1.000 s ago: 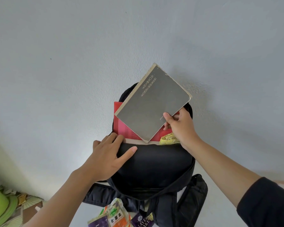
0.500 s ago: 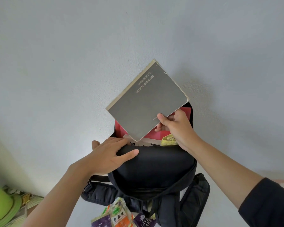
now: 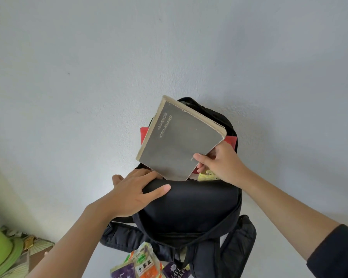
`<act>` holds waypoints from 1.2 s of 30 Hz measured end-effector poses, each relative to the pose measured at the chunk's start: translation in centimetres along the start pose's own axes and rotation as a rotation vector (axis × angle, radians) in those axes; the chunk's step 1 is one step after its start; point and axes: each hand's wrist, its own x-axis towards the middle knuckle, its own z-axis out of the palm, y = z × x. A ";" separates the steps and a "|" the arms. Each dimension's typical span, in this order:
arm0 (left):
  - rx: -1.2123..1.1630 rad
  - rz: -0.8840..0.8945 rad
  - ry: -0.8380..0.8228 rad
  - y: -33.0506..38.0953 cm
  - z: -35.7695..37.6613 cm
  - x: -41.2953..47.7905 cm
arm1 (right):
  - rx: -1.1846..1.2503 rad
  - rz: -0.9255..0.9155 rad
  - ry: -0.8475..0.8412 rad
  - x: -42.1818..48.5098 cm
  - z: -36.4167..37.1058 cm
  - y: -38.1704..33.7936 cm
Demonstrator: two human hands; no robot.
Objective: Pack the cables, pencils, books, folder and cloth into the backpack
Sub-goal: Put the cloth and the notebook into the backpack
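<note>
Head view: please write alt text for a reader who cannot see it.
The right hand holds a grey book tilted, its lower corner at the mouth of an open black backpack, whose front rim the left hand grips. A red folder and a yellow cloth show inside; snack packets lie in front.

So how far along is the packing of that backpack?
Done: a red folder and a yellow cloth already sit inside the black backpack. In hand: the right hand grips a grey book, lower corner at the opening, while the left hand holds the front edge open. Left: the book isn't in yet; cables and pencils aren't visible.
</note>
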 end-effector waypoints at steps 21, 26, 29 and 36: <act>-0.079 0.011 -0.055 -0.2 -0.4 0.7 | 0.030 0.036 -0.101 1.6 -0.6 -1.4; -0.093 0.007 -0.047 -0.6 0.1 0.9 | 0.008 0.051 -0.173 1.2 -3.5 -0.3; -0.096 0.000 -0.053 -0.7 0.0 1.1 | 0.022 0.018 -0.098 0.9 -3.1 0.3; -0.124 -0.008 -0.106 -0.4 -0.3 1.5 | 0.158 0.039 0.045 0.1 0.9 0.4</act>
